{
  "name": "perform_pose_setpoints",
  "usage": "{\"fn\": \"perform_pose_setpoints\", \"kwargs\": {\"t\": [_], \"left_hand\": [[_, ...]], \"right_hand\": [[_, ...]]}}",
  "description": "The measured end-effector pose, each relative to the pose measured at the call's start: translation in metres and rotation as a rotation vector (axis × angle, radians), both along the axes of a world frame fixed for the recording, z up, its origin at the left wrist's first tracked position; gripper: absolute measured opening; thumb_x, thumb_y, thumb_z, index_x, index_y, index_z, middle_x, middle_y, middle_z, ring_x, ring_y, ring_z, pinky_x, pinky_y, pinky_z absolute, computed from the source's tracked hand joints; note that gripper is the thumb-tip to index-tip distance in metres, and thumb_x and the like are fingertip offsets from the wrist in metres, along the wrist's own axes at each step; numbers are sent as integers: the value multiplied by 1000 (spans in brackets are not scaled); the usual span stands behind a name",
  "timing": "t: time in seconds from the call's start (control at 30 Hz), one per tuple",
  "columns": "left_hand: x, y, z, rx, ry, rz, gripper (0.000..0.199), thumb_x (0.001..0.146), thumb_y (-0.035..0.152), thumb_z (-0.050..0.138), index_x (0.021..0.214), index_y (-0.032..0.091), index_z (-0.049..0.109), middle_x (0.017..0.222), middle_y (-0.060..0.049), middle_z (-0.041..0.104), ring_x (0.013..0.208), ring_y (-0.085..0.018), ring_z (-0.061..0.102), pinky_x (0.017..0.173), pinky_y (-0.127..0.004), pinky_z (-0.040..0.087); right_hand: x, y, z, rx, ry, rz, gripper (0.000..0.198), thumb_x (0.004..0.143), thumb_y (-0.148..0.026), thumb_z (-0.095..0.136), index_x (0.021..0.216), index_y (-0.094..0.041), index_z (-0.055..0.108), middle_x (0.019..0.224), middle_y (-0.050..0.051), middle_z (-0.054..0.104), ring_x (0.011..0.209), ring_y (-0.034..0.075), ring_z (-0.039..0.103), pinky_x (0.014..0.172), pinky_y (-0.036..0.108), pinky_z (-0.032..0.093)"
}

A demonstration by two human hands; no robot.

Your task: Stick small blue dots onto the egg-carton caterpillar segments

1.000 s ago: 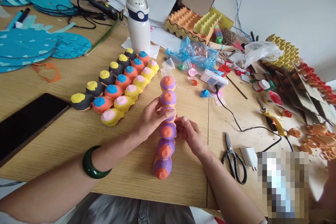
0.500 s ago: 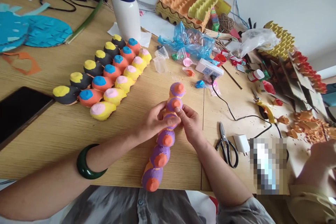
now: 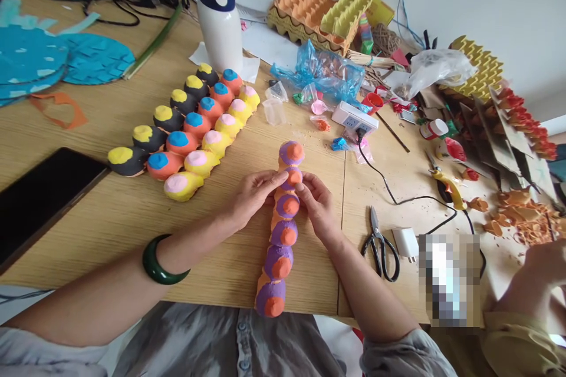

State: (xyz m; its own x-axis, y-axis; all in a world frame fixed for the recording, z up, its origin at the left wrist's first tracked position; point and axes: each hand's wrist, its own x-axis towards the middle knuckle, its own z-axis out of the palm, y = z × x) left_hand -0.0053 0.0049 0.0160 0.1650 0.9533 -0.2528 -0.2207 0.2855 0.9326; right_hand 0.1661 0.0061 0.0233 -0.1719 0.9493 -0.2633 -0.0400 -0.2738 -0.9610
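A strip of painted egg-carton cups, purple with orange tops [image 3: 283,235], lies lengthwise on the wooden table [image 3: 110,218]; its near end hangs over the front edge. My left hand [image 3: 252,194], with a green bangle on its wrist, grips the strip from the left near its far end. My right hand [image 3: 316,203] holds the same part from the right, fingertips on the second cup. To the left lie three similar strips: black with yellow [image 3: 163,126], orange with blue [image 3: 194,129], yellow with pink [image 3: 212,147].
A black tablet [image 3: 39,194] lies at the left edge. Scissors [image 3: 380,244], a white charger [image 3: 405,242] and a power strip [image 3: 354,121] with cable sit right. A white bottle [image 3: 216,12], egg trays [image 3: 318,15] and blue paper discs [image 3: 88,59] are behind. Another person's hand [image 3: 542,268] works far right.
The purple strip slid toward me, tilted, then straightened along the table. Both hands shifted their hold toward its far end. The other person's hand came into view at the right.
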Motion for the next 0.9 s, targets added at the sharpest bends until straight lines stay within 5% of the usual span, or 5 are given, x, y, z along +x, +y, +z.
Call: {"fn": "perform_pose_setpoints", "kwargs": {"t": [0.2,0.47,0.57,0.73,0.9], "left_hand": [[-3,7,1,-88,-55,62,47,80,65,81,88,19,74,87,-4,75,85,-22,71,79,-33,58],[-14,13,20,-85,-3,117,42,83,64,76,77,26,60,72,-1,61,66,-19,55,62,-33,44],[-23,20,30,-146,-93,214,45,85,61,76,72,25,51,64,3,51,59,-15,44,56,-32,39],[-41,29,54,-235,-319,393,40,73,45,93,88,24,62,73,9,62,63,-10,51,57,-26,43],[-61,23,59,-324,-217,344,43,74,54,91,87,26,61,61,11,54,50,-8,37,49,-25,32]], "right_hand": [[-7,0,-16,104,-9,21,62,86,-62,79,134,-24,65,126,10,79,117,25,75,105,42,60],[1,2,-11,285,-222,39,45,104,-59,57,126,-23,72,126,12,78,106,22,75,94,40,64],[2,13,-10,597,-395,351,45,105,-49,58,142,-24,65,148,15,69,141,27,63,121,50,51],[-29,33,-30,894,-585,810,64,103,-53,61,147,-7,60,162,26,56,162,34,42,136,58,32],[-55,82,-47,925,-809,897,73,102,-55,63,160,-13,49,172,18,45,169,29,28,141,54,15]]}}
